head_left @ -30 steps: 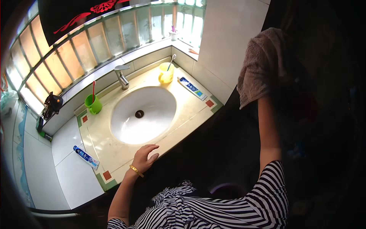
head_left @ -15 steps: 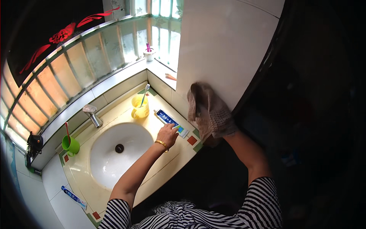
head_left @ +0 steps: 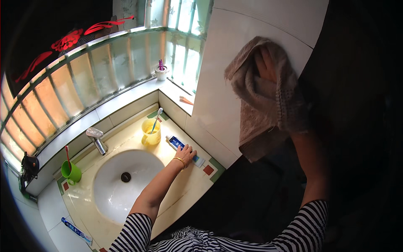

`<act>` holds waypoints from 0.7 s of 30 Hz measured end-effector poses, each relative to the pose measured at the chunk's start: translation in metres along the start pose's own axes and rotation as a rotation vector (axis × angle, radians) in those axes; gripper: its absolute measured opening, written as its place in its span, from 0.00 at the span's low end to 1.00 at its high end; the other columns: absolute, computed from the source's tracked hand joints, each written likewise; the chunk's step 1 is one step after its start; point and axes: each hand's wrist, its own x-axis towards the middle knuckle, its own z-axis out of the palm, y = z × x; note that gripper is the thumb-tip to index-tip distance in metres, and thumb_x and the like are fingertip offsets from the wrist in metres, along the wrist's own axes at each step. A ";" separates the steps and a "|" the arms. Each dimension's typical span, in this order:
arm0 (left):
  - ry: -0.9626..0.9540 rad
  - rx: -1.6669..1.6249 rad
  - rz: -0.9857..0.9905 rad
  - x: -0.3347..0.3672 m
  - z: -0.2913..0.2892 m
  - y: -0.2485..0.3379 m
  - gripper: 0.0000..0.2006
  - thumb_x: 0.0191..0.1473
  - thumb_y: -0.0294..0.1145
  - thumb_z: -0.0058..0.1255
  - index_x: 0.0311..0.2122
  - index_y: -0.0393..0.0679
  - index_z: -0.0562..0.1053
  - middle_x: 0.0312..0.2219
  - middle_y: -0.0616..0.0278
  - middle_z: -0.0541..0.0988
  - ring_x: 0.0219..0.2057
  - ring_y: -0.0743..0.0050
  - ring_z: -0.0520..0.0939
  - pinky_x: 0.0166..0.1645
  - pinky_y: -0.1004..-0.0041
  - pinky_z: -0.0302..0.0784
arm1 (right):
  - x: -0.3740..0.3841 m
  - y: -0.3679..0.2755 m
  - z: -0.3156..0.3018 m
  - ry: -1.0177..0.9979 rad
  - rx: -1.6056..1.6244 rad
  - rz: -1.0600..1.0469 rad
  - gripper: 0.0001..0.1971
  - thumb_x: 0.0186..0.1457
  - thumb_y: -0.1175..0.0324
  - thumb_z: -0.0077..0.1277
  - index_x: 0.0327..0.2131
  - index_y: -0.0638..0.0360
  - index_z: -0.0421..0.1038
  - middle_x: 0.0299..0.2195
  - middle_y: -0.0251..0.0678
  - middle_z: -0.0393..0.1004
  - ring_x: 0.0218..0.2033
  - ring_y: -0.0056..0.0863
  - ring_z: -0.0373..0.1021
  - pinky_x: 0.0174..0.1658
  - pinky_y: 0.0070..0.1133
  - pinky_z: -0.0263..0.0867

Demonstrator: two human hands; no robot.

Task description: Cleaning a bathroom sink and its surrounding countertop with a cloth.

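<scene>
My right hand (head_left: 265,69) is high against the white tiled wall with a brown-grey towel (head_left: 260,113) in its grip. The towel drapes over the hand and wrist, and only some of the fingers show in its fold. Down on the cream countertop (head_left: 180,185), my left hand (head_left: 185,156) rests over a blue and white toothpaste tube (head_left: 176,143), its fingers apart and reaching across it. A gold bangle circles the left wrist. Next to the tube stands a yellow cup (head_left: 150,133) with a blue and white toothbrush (head_left: 156,121) in it.
A white basin (head_left: 134,168) with a chrome faucet (head_left: 97,140) lies to the left. Further left are a green cup (head_left: 72,172) with a red toothbrush and a second toothpaste tube (head_left: 76,230). A small white holder (head_left: 161,73) sits on the sill by the barred window.
My right hand has carried the towel upward and to the right along the wall. My left hand stays at the tube, its fingers now more spread. The whole view has shifted slightly.
</scene>
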 end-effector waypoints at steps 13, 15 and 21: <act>-0.052 -0.405 -0.094 -0.030 -0.025 0.012 0.16 0.35 0.42 0.58 0.30 0.46 0.71 0.28 0.59 0.72 0.31 0.61 0.76 0.32 0.65 0.72 | 0.108 -0.093 -0.018 -0.225 0.082 -0.163 0.34 0.52 0.50 0.38 0.58 0.56 0.42 0.59 0.37 0.42 0.61 0.30 0.40 0.62 0.33 0.38; 0.007 -0.490 -0.261 -0.047 -0.055 0.004 0.13 0.39 0.42 0.56 0.27 0.45 0.72 0.25 0.59 0.73 0.28 0.58 0.76 0.32 0.65 0.72 | 0.095 -0.127 -0.048 -0.336 0.609 -0.005 0.34 0.52 0.51 0.39 0.58 0.59 0.42 0.59 0.39 0.44 0.60 0.33 0.42 0.60 0.32 0.43; 0.376 -1.127 -0.810 -0.116 -0.066 -0.066 0.18 0.41 0.47 0.57 0.26 0.40 0.74 0.19 0.59 0.75 0.23 0.69 0.77 0.27 0.71 0.71 | -0.028 -0.278 -0.111 -0.800 1.211 0.019 0.37 0.51 0.50 0.41 0.59 0.56 0.40 0.60 0.37 0.40 0.60 0.37 0.43 0.60 0.30 0.43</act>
